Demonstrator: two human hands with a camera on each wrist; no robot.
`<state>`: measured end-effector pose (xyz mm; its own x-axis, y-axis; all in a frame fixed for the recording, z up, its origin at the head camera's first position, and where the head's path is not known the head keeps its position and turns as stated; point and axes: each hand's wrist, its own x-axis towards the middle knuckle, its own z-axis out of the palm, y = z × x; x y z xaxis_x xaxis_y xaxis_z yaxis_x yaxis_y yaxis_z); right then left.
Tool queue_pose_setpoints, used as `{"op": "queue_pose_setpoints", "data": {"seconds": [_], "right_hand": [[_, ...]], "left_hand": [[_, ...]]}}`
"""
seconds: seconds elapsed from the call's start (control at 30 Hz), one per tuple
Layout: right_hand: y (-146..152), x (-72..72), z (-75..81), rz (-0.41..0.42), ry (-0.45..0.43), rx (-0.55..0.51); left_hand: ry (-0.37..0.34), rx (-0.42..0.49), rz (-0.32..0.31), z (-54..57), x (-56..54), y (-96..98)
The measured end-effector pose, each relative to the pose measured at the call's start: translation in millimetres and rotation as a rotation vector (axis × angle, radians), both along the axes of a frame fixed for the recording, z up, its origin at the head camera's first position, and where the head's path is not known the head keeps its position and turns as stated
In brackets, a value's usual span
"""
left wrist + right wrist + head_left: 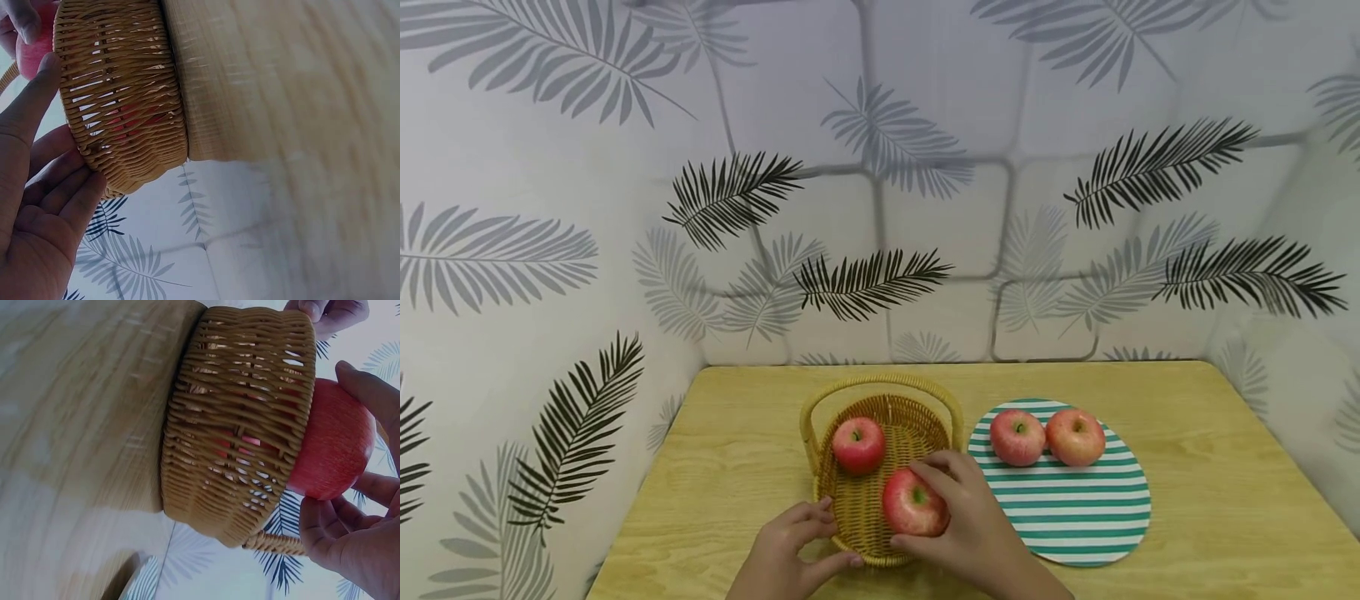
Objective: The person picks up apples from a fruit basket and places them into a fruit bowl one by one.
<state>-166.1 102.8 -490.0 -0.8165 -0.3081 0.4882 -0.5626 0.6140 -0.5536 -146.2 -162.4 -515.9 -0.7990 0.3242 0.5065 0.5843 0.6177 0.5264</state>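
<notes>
The held apple [914, 505] is at the basket's [917, 414] near right, partly above the rim, with the right hand's [967, 521] thumb and fingers clamped on it. The left hand's [784, 543] thumb and fingers are apart, touching the near left rim. A second apple [859, 445] sits inside, far left. Right of the basket, two apples [1018, 437] rest on a striped mat [1082, 521] on the table [737, 442].

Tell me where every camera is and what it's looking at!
Head: on the person's head, facing forward and down at the basket, striped mat, left hand and right hand.
Left wrist: on the left wrist, facing the basket's side; left hand large, part of right hand top left.
Right wrist: on the right wrist, facing the basket's side; right hand large, part of left hand at top.
Shared: both wrist views show the basket and held apple.
</notes>
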Motion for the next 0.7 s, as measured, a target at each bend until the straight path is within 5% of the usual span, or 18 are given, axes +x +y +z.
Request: {"op": "queue_pose_setpoints", "data": {"seconds": [0.33, 0.7], "right_hand": [[14.0, 5.0, 7.2, -0.063, -0.002, -0.014], [27.4, 7.5, 8.4, -0.081, 0.005, -0.021]], "left_hand": [[0.064, -0.011, -0.005, -5.8, -1.2, -1.5], [0.019, 0.006, -0.005, -8.6, -2.1, -2.4]]}}
